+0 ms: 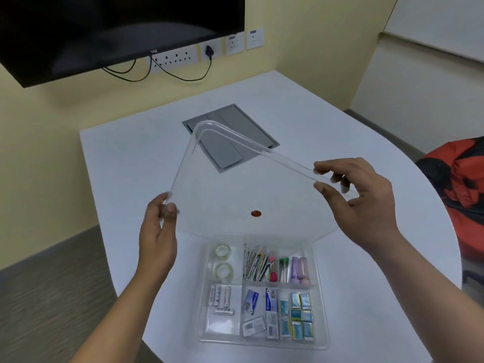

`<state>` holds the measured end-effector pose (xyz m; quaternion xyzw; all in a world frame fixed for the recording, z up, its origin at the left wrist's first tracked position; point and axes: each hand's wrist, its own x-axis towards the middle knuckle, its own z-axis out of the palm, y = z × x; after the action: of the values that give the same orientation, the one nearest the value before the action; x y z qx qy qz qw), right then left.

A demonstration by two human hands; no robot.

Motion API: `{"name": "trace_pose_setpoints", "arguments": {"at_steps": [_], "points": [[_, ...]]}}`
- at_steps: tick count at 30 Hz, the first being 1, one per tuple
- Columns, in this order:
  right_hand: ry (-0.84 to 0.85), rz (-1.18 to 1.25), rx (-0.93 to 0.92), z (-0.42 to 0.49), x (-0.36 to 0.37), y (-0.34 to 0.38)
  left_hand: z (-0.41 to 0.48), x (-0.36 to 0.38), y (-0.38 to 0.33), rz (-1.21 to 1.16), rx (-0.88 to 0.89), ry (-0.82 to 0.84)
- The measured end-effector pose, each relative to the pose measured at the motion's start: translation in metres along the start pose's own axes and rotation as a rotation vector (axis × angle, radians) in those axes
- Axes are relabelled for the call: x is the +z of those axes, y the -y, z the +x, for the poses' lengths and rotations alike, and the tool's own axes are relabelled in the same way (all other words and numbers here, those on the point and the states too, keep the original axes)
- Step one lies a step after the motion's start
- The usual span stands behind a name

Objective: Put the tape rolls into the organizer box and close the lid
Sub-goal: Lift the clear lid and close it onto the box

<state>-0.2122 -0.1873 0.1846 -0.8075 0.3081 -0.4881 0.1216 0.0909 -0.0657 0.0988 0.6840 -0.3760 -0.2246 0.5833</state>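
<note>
A clear organizer box point(320, 305) sits open on the white table near me. Two clear tape rolls point(223, 260) lie one behind the other in its far-left compartment. I hold the clear lid point(235, 184) tilted in the air above and behind the box, its near edge over the box's far rim. A small brown dot marks the lid's middle. My left hand point(159, 229) grips the lid's left edge. My right hand point(364, 195) pinches its right edge.
Other compartments hold batteries point(221, 299), clips and pens point(258, 265), small blue packets point(301, 315) and cards. A grey cable hatch point(230, 137) is set into the table point(125, 166) behind the lid. A red and black bag point(461, 184) lies at the right.
</note>
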Motion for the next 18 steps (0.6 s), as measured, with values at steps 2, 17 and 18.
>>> {"name": "trace_pose_setpoints", "arguments": {"at_steps": [2, 17, 18], "points": [[-0.002, -0.030, -0.012, -0.001, 0.007, 0.005, 0.000, -0.011, 0.004, -0.023, 0.033, 0.050], [0.101, 0.060, 1.108, -0.140, 0.066, -0.004, -0.070, 0.012, 0.060, -0.138, -0.576, 0.039], [0.146, 0.034, 1.125, -0.151, 0.066, -0.005, -0.076, 0.012, 0.063, -0.093, -0.574, 0.068]]}}
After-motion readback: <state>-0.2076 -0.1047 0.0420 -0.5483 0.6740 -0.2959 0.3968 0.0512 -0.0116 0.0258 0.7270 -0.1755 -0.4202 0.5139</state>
